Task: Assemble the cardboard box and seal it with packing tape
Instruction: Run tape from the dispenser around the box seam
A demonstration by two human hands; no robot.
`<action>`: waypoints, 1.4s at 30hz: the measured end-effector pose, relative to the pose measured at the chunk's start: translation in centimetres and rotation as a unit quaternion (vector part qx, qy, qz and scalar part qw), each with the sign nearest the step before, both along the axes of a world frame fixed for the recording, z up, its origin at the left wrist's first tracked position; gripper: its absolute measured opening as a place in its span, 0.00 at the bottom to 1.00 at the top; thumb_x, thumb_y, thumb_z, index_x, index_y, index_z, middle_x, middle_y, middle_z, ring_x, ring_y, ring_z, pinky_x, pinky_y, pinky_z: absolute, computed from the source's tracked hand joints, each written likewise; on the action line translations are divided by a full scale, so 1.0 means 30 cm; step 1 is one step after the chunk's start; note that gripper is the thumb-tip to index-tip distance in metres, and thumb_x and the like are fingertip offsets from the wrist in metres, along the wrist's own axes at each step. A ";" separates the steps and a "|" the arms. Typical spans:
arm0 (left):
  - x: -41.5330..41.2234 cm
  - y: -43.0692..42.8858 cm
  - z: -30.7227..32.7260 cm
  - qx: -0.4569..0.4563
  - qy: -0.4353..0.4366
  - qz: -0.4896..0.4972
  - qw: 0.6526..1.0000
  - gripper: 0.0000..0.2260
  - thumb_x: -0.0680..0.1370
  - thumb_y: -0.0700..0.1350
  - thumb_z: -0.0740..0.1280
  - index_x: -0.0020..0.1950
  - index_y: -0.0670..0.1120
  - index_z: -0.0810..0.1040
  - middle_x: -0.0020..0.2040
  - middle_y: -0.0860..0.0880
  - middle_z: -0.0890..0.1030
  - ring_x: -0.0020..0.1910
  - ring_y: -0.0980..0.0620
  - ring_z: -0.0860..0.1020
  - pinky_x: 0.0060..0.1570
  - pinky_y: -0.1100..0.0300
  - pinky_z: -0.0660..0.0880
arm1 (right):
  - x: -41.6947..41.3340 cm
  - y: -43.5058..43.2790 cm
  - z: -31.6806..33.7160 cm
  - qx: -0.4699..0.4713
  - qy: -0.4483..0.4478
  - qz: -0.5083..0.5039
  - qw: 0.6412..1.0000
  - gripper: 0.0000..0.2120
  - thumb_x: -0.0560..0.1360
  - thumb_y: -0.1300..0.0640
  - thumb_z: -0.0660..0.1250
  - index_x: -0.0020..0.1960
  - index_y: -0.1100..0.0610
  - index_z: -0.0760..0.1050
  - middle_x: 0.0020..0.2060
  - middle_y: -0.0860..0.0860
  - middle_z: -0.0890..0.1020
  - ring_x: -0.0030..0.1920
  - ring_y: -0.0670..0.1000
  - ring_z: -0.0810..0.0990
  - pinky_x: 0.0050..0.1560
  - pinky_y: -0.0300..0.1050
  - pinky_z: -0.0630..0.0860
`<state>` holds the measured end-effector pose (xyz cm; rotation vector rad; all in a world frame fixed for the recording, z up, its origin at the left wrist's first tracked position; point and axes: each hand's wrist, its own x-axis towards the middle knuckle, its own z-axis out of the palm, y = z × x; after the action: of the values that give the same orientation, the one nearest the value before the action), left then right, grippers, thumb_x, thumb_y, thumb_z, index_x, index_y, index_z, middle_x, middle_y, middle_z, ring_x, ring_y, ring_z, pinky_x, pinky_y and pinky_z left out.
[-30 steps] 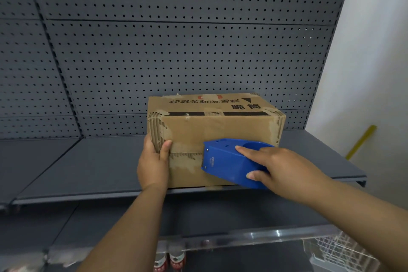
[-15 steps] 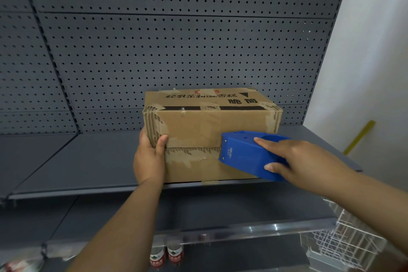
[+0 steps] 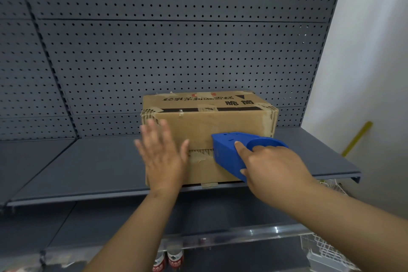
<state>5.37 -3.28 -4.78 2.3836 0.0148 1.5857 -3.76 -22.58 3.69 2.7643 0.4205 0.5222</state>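
Bare shelf (image 3: 88,168) left of the cardboard box (image 3: 220,123); pegboard (image 3: 176,51) close behind.

the cardboard box (image 3: 220,126) carries upside-down chinese print on its top face; only the large black characters 脆筒 read clearly beside a black triangle

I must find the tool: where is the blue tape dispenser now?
The tape dispenser is right of centre, in the right hand, against the box's front.
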 end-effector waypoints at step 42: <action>0.150 0.015 0.001 0.315 -0.056 -0.036 0.947 0.27 0.80 0.61 0.42 0.77 0.53 0.44 0.78 0.51 0.39 0.76 0.51 0.40 0.72 0.45 0.36 | 0.032 -0.246 -0.001 0.104 0.090 0.081 0.987 0.28 0.80 0.44 0.52 0.76 0.41 0.44 0.57 0.46 0.75 0.57 0.50 0.75 0.54 0.42 0.71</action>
<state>9.88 -2.83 -4.77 2.6827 -0.6928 1.8992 -2.81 -29.96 3.66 3.0079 0.6734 0.3718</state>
